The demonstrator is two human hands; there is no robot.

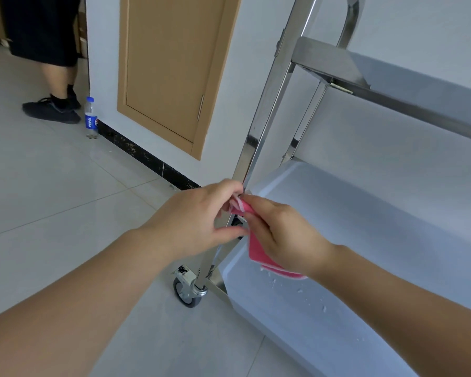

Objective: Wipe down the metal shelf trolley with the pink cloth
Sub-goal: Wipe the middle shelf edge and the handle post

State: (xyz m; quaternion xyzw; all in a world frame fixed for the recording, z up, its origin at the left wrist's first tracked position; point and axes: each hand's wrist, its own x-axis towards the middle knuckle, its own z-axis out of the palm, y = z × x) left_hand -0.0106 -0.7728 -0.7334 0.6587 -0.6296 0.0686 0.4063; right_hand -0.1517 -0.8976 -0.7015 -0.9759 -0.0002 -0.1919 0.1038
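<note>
The metal shelf trolley fills the right side, with a shiny upright post, an upper tray and two lower trays. The pink cloth hangs folded against the post near the corner of the middle tray. My right hand grips the cloth from the right, and its lower end dangles under my wrist. My left hand pinches the cloth's top corner, fingers against the post. Water drops lie on the bottom tray.
A caster wheel stands on the grey tiled floor under the post. A Pepsi bottle sits by the wall at the left. A person's legs and black shoes are at the upper left. A tan cabinet door is in the wall behind.
</note>
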